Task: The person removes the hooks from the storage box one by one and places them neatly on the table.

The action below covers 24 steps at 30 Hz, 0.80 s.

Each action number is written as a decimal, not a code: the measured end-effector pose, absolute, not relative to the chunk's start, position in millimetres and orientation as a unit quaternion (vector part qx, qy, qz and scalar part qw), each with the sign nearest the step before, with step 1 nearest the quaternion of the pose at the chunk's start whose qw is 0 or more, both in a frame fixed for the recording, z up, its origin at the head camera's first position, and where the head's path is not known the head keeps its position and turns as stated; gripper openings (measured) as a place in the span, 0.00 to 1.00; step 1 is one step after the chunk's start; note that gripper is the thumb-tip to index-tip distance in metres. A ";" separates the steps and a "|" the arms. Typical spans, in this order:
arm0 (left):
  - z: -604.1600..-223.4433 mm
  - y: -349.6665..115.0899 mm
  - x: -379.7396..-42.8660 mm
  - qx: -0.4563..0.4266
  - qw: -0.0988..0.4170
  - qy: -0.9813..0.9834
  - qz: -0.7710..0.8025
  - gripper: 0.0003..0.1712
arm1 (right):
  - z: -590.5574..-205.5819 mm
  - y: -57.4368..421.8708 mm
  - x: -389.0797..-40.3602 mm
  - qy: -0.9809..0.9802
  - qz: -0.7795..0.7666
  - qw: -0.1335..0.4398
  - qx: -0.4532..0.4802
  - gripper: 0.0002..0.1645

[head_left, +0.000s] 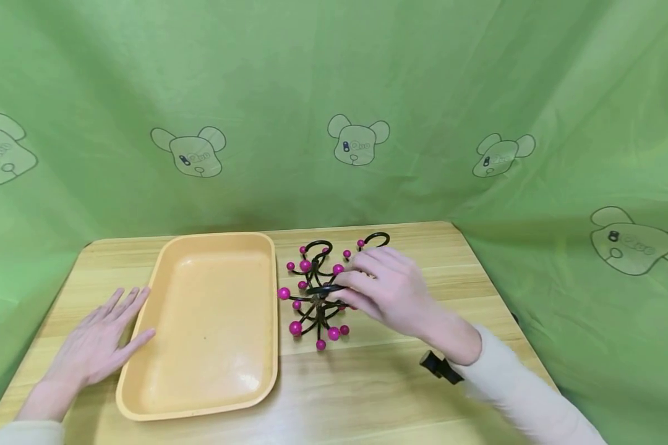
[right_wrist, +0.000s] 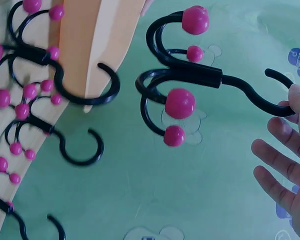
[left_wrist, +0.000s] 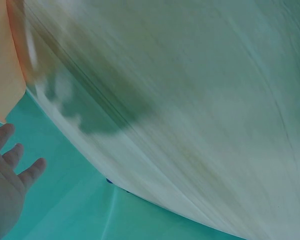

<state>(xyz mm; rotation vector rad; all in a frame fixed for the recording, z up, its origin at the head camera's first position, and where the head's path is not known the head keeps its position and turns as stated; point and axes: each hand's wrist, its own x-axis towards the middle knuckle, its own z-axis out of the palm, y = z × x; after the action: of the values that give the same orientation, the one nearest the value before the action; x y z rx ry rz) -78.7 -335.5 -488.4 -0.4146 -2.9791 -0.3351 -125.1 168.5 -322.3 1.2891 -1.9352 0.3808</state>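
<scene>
My right hand (head_left: 386,290) pinches the curved top of a black hook hanger (right_wrist: 200,76) between thumb and forefinger. Its several bent arms end in pink balls, and the right wrist view shows it held clear of the others. In that view my right hand's (right_wrist: 292,150) other fingers are spread loosely. More hook hangers of the same kind (right_wrist: 37,56) stand beside it on the table, partly hidden behind the hand in the head view. My left hand (head_left: 97,340), fingers straight, touches the left rim of a shallow orange tray (head_left: 275,296) with nothing in its grasp.
The tray lies on the left half of a light wooden table (head_left: 362,395), with the hangers right of it. A green curtain (head_left: 289,74) printed with bear heads surrounds the table at the back and sides. A black strap (head_left: 441,367) hangs at the right wrist.
</scene>
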 end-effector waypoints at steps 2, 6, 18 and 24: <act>-488.6 -335.7 -79.5 -0.137 0.055 -0.983 -0.111 0.48 | -321.1 174.5 -125.9 -0.764 0.149 0.380 0.500 0.28; -488.5 -336.0 -80.3 -0.135 0.053 -0.983 -0.112 0.48 | -320.5 185.5 -128.5 -0.767 0.147 0.384 0.493 0.26; -489.0 -337.3 -81.3 -0.139 0.059 -0.982 -0.114 0.48 | -324.3 222.9 -132.0 -0.790 0.138 0.383 0.459 0.27; -489.5 -337.2 -81.2 -0.141 0.061 -0.982 -0.112 0.48 | -332.9 239.3 -136.4 -0.796 0.124 0.389 0.447 0.27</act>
<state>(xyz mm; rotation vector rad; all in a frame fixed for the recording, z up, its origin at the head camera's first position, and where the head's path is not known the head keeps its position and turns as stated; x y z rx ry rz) -81.2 -337.2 -489.5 -0.4273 -2.9698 -0.3397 -136.4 239.3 -332.9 1.1370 -2.0238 0.3164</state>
